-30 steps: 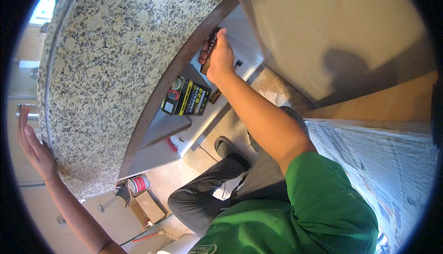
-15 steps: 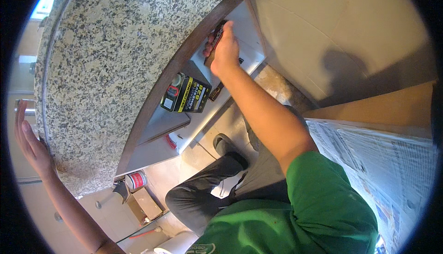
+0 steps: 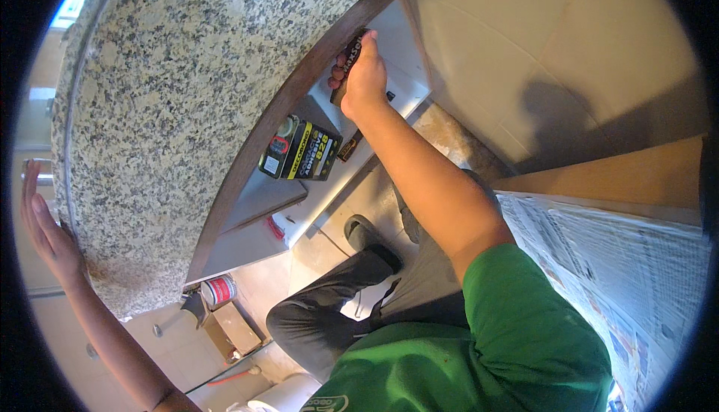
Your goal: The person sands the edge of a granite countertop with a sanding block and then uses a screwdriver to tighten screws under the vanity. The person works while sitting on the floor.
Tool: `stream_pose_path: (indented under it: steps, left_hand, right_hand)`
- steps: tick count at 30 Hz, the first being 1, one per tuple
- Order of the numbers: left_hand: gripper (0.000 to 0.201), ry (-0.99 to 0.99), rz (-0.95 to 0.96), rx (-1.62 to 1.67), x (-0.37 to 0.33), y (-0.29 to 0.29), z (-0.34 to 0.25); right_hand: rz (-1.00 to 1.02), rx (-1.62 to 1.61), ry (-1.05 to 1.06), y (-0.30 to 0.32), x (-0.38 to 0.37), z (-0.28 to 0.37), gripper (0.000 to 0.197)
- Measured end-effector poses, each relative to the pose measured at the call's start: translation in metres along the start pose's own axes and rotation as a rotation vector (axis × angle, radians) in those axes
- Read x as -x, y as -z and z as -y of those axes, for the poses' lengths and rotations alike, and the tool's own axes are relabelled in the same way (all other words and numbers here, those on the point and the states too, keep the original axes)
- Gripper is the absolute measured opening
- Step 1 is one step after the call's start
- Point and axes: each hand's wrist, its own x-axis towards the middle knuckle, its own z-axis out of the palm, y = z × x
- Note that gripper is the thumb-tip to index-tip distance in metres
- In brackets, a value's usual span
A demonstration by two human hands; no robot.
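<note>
My right hand [image 3: 365, 82] reaches in under the curved dark wooden edge [image 3: 251, 131] of a granite counter [image 3: 180, 90]. Its fingers wrap round a dark, block-shaped thing [image 3: 352, 58] with pale lettering; its exact kind is unclear. The held thing lies close to the wooden edge; whether they touch I cannot tell. At the far left, my left hand [image 3: 54, 240] is open, fingers stretched out, beside the granite's rounded rim. Below the edge, a black and yellow adhesive can [image 3: 308, 153] stands on a pale shelf [image 3: 299, 226].
A small dark box [image 3: 349, 147] lies beside the can, and a small red item [image 3: 275, 226] farther along the shelf. On the floor are a red and white tin [image 3: 219, 291] and an open cardboard box [image 3: 234, 327]. At right stands a newspaper-covered panel [image 3: 622, 277].
The thing in my right hand has turned a little, so its dark lettered face shows more. My right hand has shifted only slightly. My left hand stays by the counter's rim.
</note>
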Motion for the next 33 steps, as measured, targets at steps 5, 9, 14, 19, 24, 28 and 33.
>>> stream_pose_path:
  steps: [5, 9, 14, 19, 24, 28, 33]
  left_hand:
    - [0.052, -0.032, 0.025, -0.036, -0.002, 0.016, 0.003]
    - [0.052, 0.004, -0.001, -0.030, -0.001, 0.004, -0.006]
    - [0.051, -0.022, 0.010, -0.020, -0.003, 0.002, -0.001]
    - [0.051, -0.010, 0.036, -0.064, -0.003, 0.018, 0.000]
    - [0.053, -0.001, 0.009, -0.012, -0.001, 0.002, -0.001]
    - [0.053, -0.010, 0.018, -0.012, -0.002, 0.004, 0.003]
    - [0.053, 0.012, 0.012, 0.008, -0.001, 0.007, -0.003]
  right_hand:
    - [0.027, 0.013, -0.020, -0.003, 0.006, -0.011, 0.047]
    - [0.023, 0.010, 0.037, -0.002, 0.001, -0.003, 0.046]
    - [-0.022, 0.009, 0.034, -0.007, 0.005, 0.007, 0.045]
    - [-0.009, 0.001, -0.030, -0.011, 0.010, -0.002, 0.044]
    - [0.029, 0.060, 0.021, 0.002, -0.007, 0.005, 0.045]
    - [0.064, 0.057, 0.019, 0.004, 0.000, 0.002, 0.045]
    - [0.062, 0.080, 0.032, -0.001, -0.004, 0.005, 0.046]
